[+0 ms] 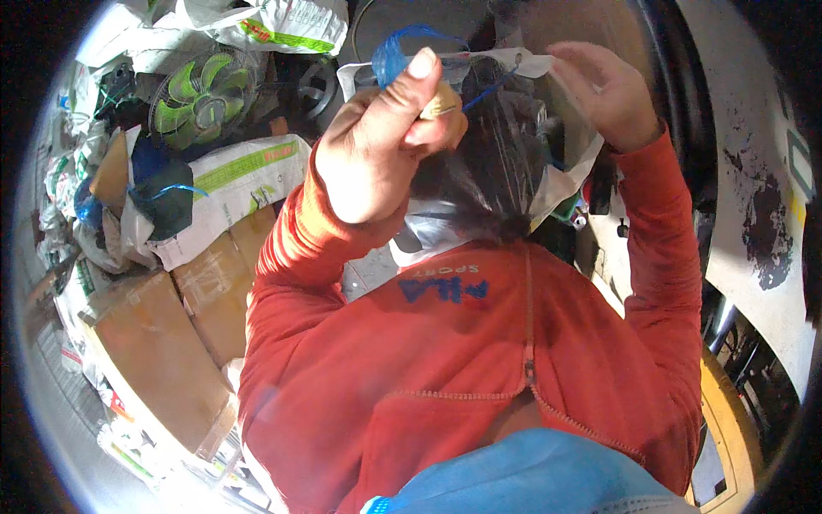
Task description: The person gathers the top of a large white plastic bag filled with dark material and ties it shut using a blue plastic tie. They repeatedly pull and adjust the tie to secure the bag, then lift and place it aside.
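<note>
My left hand [372, 141] is closed in a fist, thumb up, around a small pale wooden-looking handle [440, 103]. The rest of that tool is hidden. Blue twine [390, 60] loops beside the thumb, and another blue strand [492, 88] runs to the rim of a white woven sack [535, 65]. At the sack's far right corner, my right hand [606, 90] pinches the rim between thumb and fingers. Dark, shiny plastic [497, 146] fills the sack's mouth, close in front of my chest.
To the left lie cardboard boxes [154, 343], with a printed white sack [248, 184] behind them. A fan with green blades [204, 101] stands farther back. Crumpled plastic bags [68, 180] line the far left. On the right are a worn white panel [762, 171] and a yellow curved frame [728, 428].
</note>
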Tool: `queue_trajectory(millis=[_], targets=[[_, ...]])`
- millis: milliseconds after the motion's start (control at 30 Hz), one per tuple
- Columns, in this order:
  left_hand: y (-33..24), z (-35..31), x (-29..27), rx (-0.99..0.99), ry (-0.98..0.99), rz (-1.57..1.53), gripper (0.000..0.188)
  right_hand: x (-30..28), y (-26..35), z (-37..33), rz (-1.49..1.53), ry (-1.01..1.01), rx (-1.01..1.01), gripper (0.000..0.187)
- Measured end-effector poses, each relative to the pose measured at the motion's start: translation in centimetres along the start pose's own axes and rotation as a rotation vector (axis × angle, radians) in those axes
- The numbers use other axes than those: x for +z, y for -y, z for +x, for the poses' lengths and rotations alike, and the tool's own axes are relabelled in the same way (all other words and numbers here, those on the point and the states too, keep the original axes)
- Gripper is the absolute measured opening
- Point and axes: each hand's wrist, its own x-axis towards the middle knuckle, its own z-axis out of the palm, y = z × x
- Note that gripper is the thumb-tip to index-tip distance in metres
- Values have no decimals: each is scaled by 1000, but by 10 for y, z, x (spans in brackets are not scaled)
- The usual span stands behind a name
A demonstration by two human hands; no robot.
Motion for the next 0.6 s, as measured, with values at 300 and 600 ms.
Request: queue_trajectory(millis=[300, 600], targets=[[-12, 9, -10, 108, -77, 133, 46, 8, 34, 46, 292, 281, -107, 22], [-39, 43, -34, 162, -133, 119, 43, 17, 43, 65, 357, 162, -255, 23]])
